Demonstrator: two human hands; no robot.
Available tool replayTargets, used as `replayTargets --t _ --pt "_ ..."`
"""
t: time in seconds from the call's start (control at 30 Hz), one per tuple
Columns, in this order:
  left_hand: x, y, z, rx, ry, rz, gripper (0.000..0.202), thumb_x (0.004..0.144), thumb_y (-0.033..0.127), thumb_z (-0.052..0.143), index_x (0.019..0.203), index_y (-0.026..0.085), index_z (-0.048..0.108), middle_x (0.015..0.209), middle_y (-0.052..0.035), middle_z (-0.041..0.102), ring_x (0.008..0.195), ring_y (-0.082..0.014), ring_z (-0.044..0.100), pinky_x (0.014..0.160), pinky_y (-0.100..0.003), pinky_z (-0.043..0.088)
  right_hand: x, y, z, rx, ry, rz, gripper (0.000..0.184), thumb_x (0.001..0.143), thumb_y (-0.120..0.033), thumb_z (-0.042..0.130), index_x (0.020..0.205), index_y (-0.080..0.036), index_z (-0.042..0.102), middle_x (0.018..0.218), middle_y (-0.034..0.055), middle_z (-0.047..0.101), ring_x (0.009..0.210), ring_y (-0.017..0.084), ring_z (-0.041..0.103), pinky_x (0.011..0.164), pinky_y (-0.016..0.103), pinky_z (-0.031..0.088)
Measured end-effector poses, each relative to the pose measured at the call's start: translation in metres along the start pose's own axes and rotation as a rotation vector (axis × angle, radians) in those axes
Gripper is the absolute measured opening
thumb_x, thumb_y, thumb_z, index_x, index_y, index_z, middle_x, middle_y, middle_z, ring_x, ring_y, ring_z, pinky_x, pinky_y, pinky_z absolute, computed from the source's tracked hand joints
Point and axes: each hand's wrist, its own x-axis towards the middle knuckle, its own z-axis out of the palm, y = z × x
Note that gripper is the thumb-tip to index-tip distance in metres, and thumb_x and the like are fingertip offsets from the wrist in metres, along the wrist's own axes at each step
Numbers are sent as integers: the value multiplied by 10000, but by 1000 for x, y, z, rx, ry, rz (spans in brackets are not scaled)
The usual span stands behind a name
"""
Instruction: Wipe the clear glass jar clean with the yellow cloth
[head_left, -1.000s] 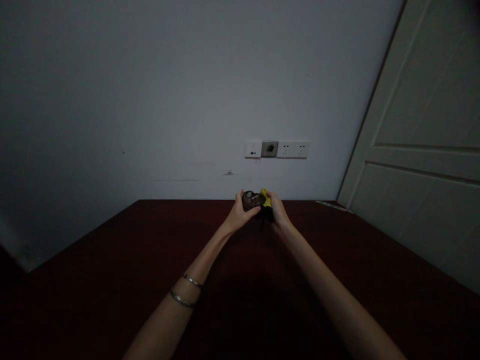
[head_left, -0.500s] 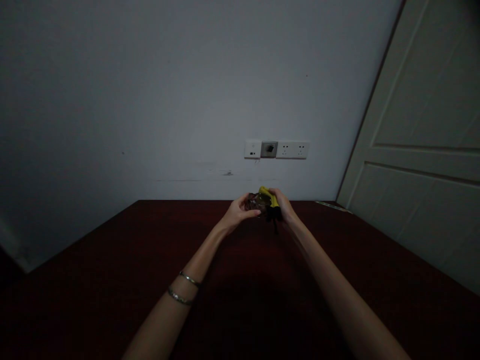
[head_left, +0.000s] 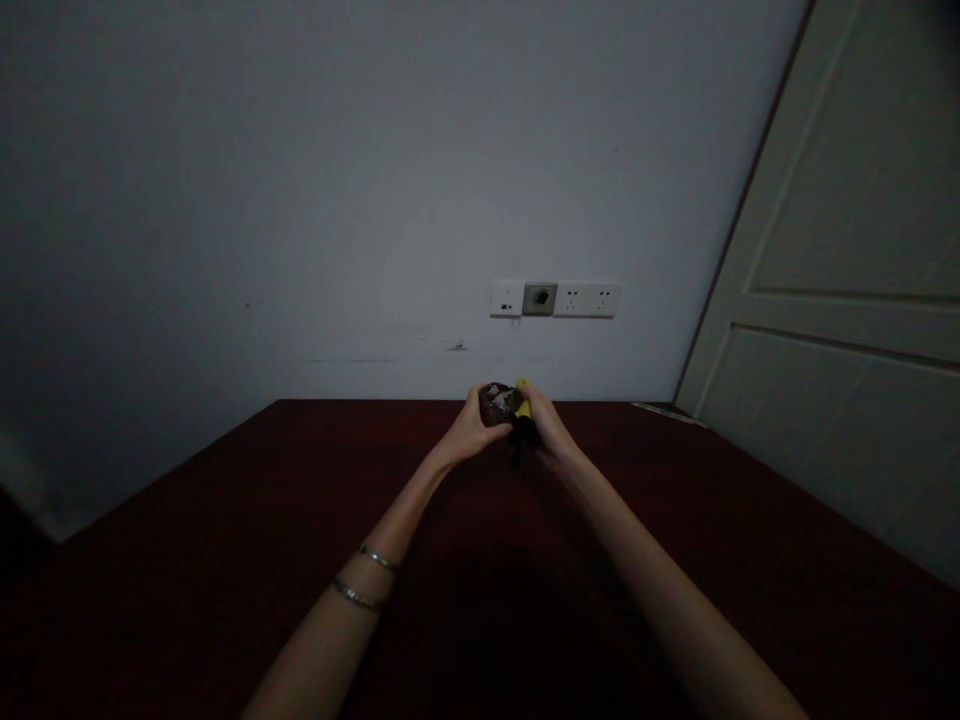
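Note:
Over the far part of the table, my left hand (head_left: 471,428) is closed round the left side of a shiny, see-through, glass-like object (head_left: 501,402), thumb in front and fingers behind. Against its right side, my right hand (head_left: 549,425) grips a yellow and black item (head_left: 523,409) that looks soft. A dark strip hangs from its lower part. Dim light and my fingers hide much of both things, so their exact kind is unclear. The two hands are close together, and the yellow item seems to touch the glassy object.
The dark red table (head_left: 465,560) reaches back to a pale wall (head_left: 360,200). Sockets and switches (head_left: 555,299) are set in the wall just above the hands. A white panelled door (head_left: 847,300) stands along the right edge. A thin flat strip (head_left: 667,413) lies at the back right corner.
My right hand has moved left with the yellow and black item, closer to my left hand. The glassy object has shifted slightly left and turned, showing more bright reflections.

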Motion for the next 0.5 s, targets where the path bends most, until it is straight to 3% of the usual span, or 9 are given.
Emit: replayTargets --t 0.13,0.3,0.4,0.5 --pt "2 -12 -3 -124 43 -50 693 593 262 784 1171 145 419 1146 -119 566 1071 -236 554 988 -415 394 -3 -4 -6 92 -34 117 178 778 -354 528 790 -185 581 639 -7 630 545 131 557 523 233 465" --pt "4 -17 -7 -242 140 -67 608 601 323 797 1102 146 502 1071 -96 614 979 -207 593 942 -387 422 -4 -8 -25 121 -93 287 242 857 -304 365 875 -181 573 704 38 663 618 175 627 617 343 535" --pt "5 -15 -9 -266 158 -46 571 597 325 801 1064 141 530 1048 -91 619 953 -197 593 914 -366 435 0 4 -35 57 -117 377 265 858 -292 350 911 -172 580 681 46 666 600 189 634 608 369 539" --pt "6 -11 -9 -274 158 -30 555 594 317 804 1047 136 540 1035 -87 615 934 -189 592 888 -348 444 5 25 -37 -40 -134 425 237 841 -265 401 828 -155 610 605 44 649 539 164 607 580 300 518"
